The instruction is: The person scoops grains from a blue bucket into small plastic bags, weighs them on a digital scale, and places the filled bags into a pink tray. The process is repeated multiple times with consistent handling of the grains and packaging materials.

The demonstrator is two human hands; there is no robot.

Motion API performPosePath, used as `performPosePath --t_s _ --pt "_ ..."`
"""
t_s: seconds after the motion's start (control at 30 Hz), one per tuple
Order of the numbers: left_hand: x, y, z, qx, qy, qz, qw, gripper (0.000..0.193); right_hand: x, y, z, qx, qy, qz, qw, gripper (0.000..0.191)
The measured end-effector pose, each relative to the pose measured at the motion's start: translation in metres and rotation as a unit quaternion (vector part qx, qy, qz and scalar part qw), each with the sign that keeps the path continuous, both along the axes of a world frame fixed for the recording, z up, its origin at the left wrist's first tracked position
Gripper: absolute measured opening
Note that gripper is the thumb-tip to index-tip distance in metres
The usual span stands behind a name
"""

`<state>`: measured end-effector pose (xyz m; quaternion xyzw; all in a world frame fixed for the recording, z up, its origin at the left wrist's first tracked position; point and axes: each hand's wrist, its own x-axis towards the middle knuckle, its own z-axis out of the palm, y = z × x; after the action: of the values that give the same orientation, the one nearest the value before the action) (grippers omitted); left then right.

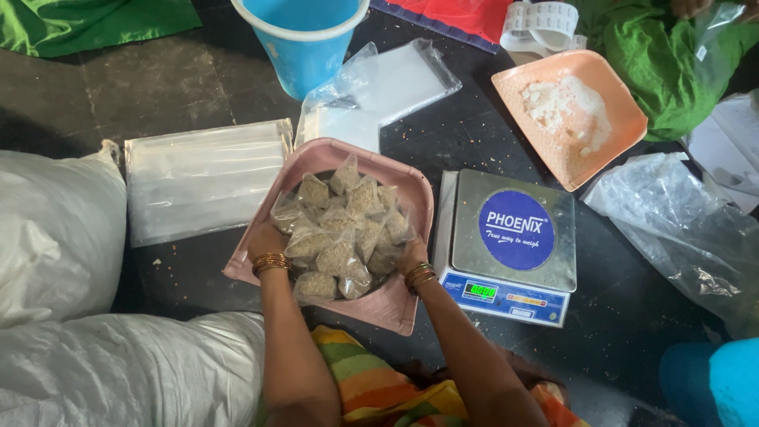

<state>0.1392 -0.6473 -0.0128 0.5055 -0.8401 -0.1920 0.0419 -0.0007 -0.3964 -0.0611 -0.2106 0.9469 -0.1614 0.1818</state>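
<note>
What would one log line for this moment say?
left hand: on big clear bag of small filled packets | right hand: on same bag | bag: in pink tray | scale: beside tray

- Left hand (265,237): bare, no rings to be seen; the fingers are hidden.
- Left bangles (271,262): a stack of thin gold-coloured bands with a reddish one among them, at the wrist just behind the fingers.
- Right hand (411,255): bare too.
- Right bangles (420,276): a like gold and reddish stack at the wrist.
- Forearms: no sleeves.
- Garment (371,387): cloth striped in green, yellow, orange and red, far behind the fingers, between the arms.
</note>
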Motion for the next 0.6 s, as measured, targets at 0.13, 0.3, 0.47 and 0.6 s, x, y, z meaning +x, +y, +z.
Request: performPosePath --t_s 0.13,0.3,0.47,0.6 --pt "0.001 -0.001 0.0 -0.038 0.003 -0.016 0.999 0.046 0.002 -0.003 0.0 0.058 -0.004 0.006 0.998 0.08" --pt "0.001 0.0 0.004 0.005 -0.011 0.01 1.0 0.047 -0.001 -0.007 -0.007 0.128 0.127 0.145 0.973 0.062" --pt "0.002 -0.001 0.003 -0.001 -0.007 0.001 1.0 0.05 0.002 0.002 -0.006 -0.079 -0.009 -0.046 0.996 0.074" --pt "0.001 -0.003 -0.002 -0.015 -0.004 -0.019 1.0 0.049 0.005 0.004 -0.002 -0.119 -0.032 -0.078 0.989 0.077"
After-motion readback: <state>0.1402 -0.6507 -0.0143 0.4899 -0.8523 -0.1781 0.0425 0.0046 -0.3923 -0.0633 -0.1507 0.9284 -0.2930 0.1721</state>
